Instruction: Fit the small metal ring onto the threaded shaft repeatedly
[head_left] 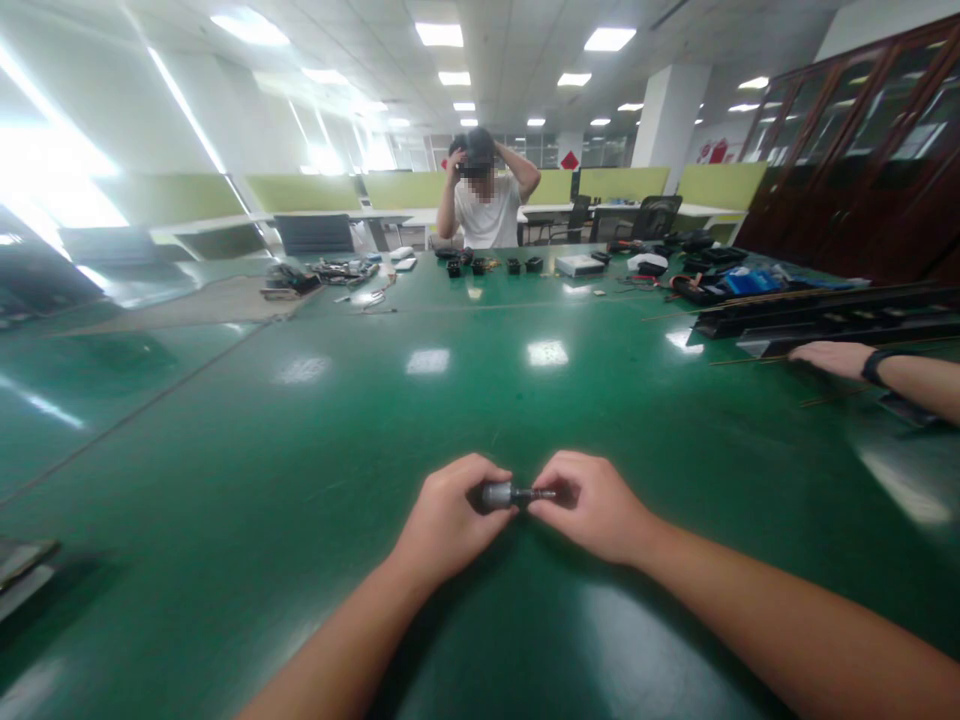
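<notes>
A small grey and black cylindrical part (498,495) lies level between my hands, low over the green table (360,420). My left hand (456,515) is closed round its thick grey end, thumb below and fingers above. From that end a thin dark shaft points right. The fingers of my right hand (589,505) are pinched around the shaft's tip. Both hands are close together, with a narrow gap between their fingertips where the middle of the part shows.
Another person's hand (832,358) rests by long dark rails (795,310) at the right. Tools and a blue item (752,281) lie behind. Small black blocks (478,267) line the far edge, before a seated person (487,215). Flat objects (26,560) sit at the left edge.
</notes>
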